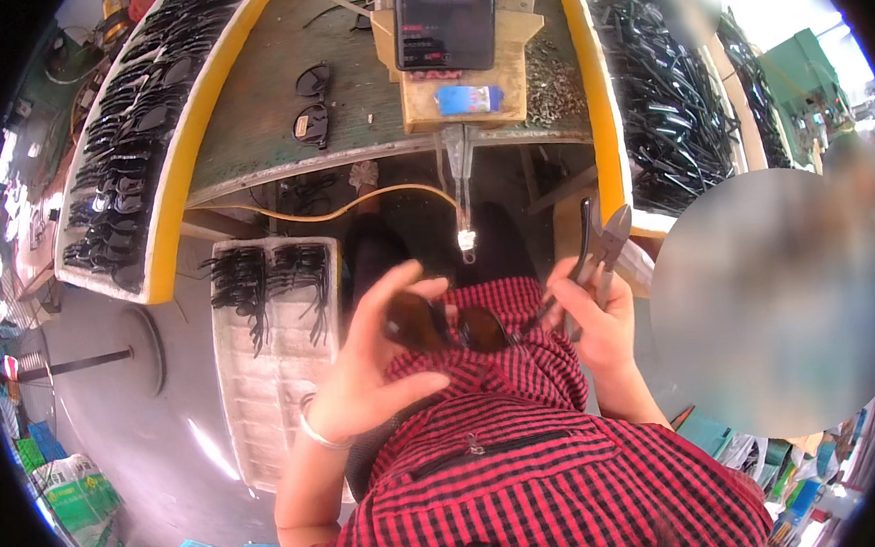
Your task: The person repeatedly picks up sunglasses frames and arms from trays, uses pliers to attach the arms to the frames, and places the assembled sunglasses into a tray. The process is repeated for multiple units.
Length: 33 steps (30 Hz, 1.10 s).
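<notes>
Over my lap, a pair of dark sunglasses is blurred by motion. My left hand is around its left lens, thumb and fingers spread apart; no firm grip shows. My right hand is closed on grey cutting pliers, jaws pointing up. A slim black rod, perhaps a glasses temple, stands beside the pliers in the same hand. The right end of the sunglasses reaches these fingers, but the exact contact is blurred. Just ahead, a metal fixture with a bright tip juts from the bench.
Yellow-edged trays of black eyewear parts flank the green bench, at left and right. A phone stands above a blue packet. Two sunglasses pieces lie on the bench. A white tray holds black parts lower left.
</notes>
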{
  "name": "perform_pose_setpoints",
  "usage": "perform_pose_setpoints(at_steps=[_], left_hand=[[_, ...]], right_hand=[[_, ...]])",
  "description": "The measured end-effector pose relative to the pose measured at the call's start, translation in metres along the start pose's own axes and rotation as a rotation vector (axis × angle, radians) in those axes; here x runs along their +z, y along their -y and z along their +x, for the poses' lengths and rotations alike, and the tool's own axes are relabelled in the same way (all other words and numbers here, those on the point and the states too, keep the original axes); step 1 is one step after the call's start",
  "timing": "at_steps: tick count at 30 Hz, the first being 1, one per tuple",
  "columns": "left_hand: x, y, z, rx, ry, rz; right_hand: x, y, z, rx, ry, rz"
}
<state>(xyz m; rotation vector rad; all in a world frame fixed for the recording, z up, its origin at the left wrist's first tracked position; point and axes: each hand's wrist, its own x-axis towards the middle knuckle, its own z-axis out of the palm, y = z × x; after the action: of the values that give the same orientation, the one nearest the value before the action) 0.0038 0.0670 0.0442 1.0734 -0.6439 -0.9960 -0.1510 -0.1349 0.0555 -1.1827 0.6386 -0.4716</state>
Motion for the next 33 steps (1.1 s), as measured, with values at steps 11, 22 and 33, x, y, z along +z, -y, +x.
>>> perform_pose_setpoints(at_steps=[11, 22, 33], left_hand=[[0.002, 0.048, 0.058, -0.226, -0.328, -0.464], [-0.001, 0.030, 0.070, -0.183, -0.310, -0.333], [0.004, 0.028, 0.067, -0.103, -0.297, -0.246]], right_hand=[[0.015, -0.050, 0.040, -0.316, 0.000, -0.134], [0.019, -0.043, 0.041, -0.308, -0.035, -0.085], [0.014, -0.045, 0.040, -0.303, -0.038, -0.057]])
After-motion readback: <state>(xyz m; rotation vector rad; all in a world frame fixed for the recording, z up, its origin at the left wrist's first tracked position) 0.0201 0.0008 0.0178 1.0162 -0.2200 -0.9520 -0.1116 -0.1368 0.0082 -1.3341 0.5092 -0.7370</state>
